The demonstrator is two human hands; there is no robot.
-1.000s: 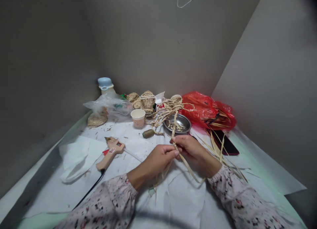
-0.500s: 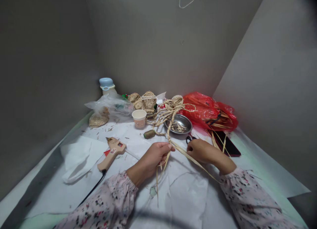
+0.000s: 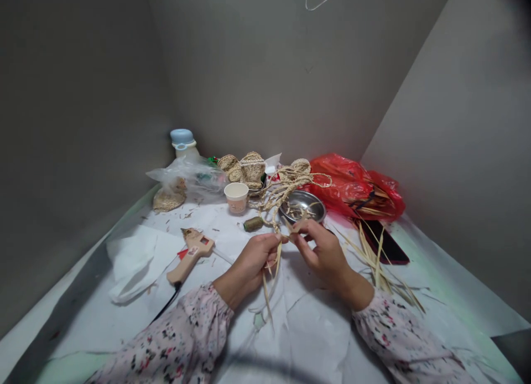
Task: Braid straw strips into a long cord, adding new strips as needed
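My left hand (image 3: 260, 255) pinches the lower end of a braided straw cord (image 3: 279, 202), with loose straw strands (image 3: 267, 287) hanging below its fingers. Close beside it, my right hand (image 3: 321, 248) is closed with thumb and fingertips on a straw strip (image 3: 299, 223) at the braid's end. The cord runs up from the hands to a looped heap at the back. A metal bowl (image 3: 317, 207) with straw scraps stands just beyond my right hand. Left of the cord lies a green thread spool (image 3: 253, 224).
A glue gun (image 3: 191, 255) and crumpled white paper (image 3: 136, 262) lie at left. Behind are a paper cup (image 3: 236, 198), woven straw pieces (image 3: 251, 171), a clear bag (image 3: 194, 176) and a bottle (image 3: 183, 143). At right are a red bag (image 3: 340, 179), a phone (image 3: 388, 243) and loose straw (image 3: 377, 262).
My right hand has moved left and up from beside the scissors to the braid's end, where it now pinches a straw strip. My left hand keeps its hold. Loose straw at right shows more.
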